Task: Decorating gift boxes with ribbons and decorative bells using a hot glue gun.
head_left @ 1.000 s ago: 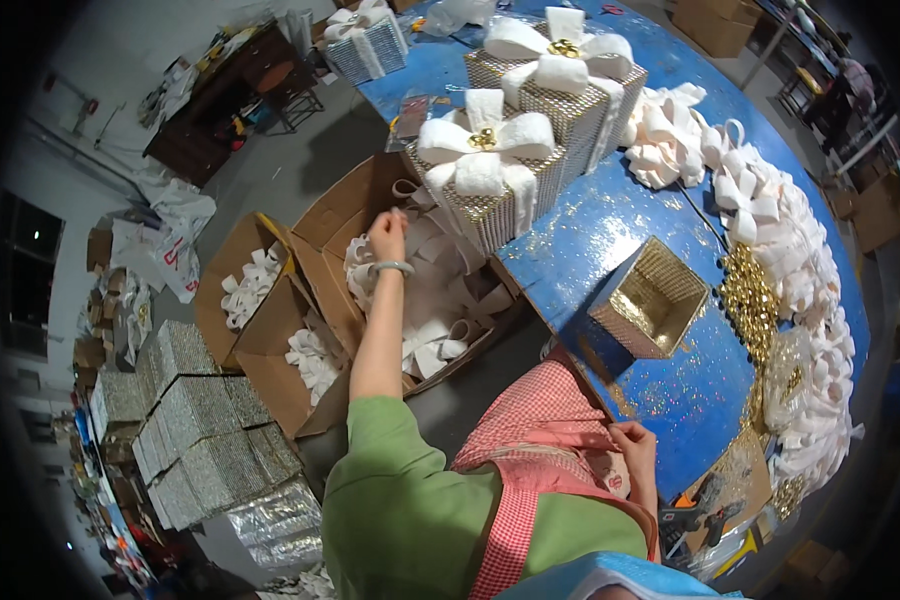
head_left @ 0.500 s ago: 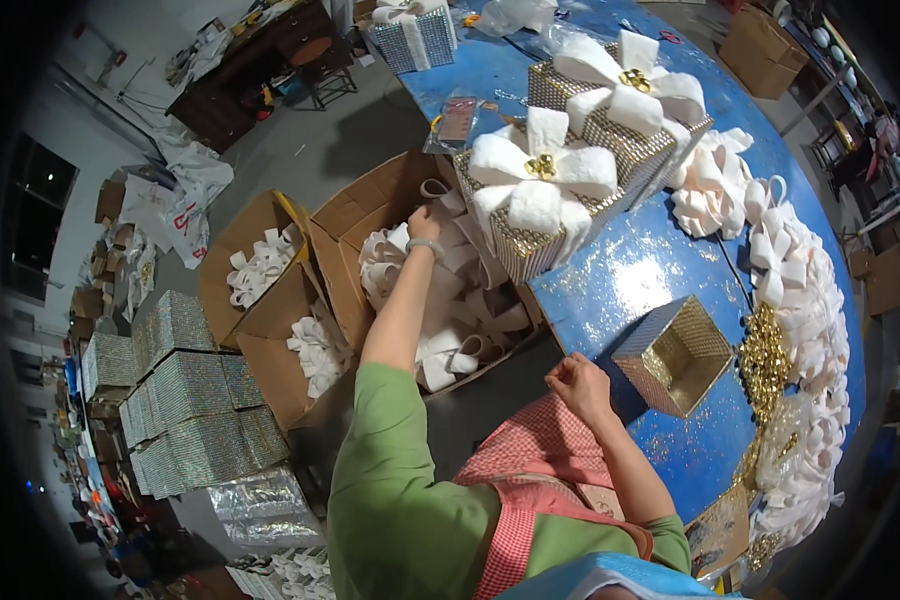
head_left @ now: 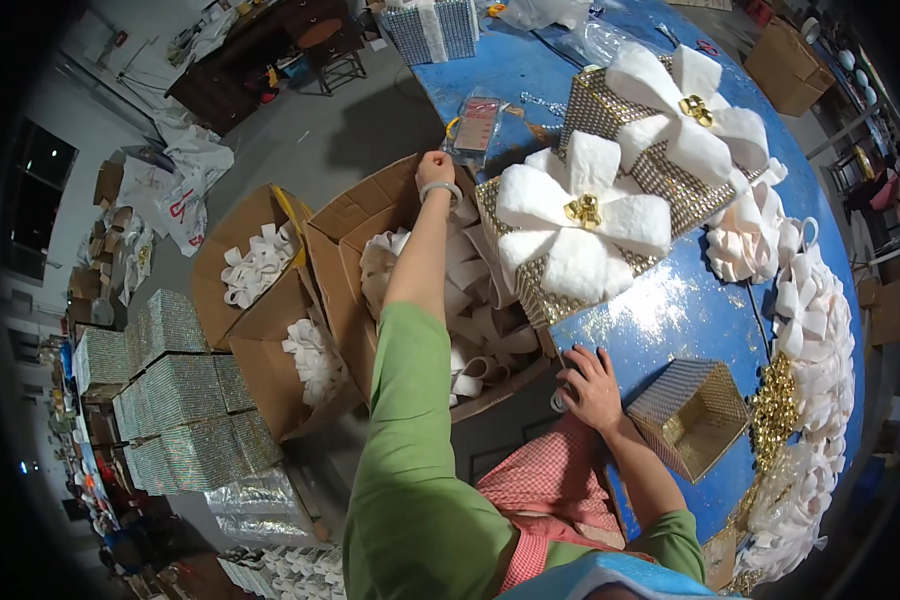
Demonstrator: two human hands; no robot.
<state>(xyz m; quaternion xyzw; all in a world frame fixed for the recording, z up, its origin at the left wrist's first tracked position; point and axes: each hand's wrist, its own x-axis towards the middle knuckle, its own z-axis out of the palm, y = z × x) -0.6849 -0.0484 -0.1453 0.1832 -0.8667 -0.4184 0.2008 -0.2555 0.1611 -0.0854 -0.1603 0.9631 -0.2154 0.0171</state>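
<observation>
My left hand (head_left: 434, 168) is closed at the far corner of a large cardboard box (head_left: 355, 205). Whether its fingers grip the rim or something small is hidden. A pale bracelet circles that wrist. White fabric bow loops (head_left: 465, 262) fill the box beneath my forearm. At the near edge of the blue table, my right hand (head_left: 592, 388) rests open, fingers spread. Just right of it, an open-topped gold glittery box (head_left: 688, 418) lies tilted toward me. Beyond stand gold studded boxes topped with a white fabric flower (head_left: 580, 215) and another white flower (head_left: 692, 118), each with a gold centre.
White bows (head_left: 815, 400) and gold trimmings (head_left: 773, 400) line the right side of the blue table (head_left: 625, 335). Smaller cardboard boxes hold white bows (head_left: 258, 265) at left. Stacked glittery boxes (head_left: 185, 395) stand farther left. A flat plastic packet (head_left: 475, 125) lies at the table's left edge.
My left hand has moved from among the white loops out to the box's far corner. My right hand has gone from curled to spread on the table edge. The view has shifted slightly.
</observation>
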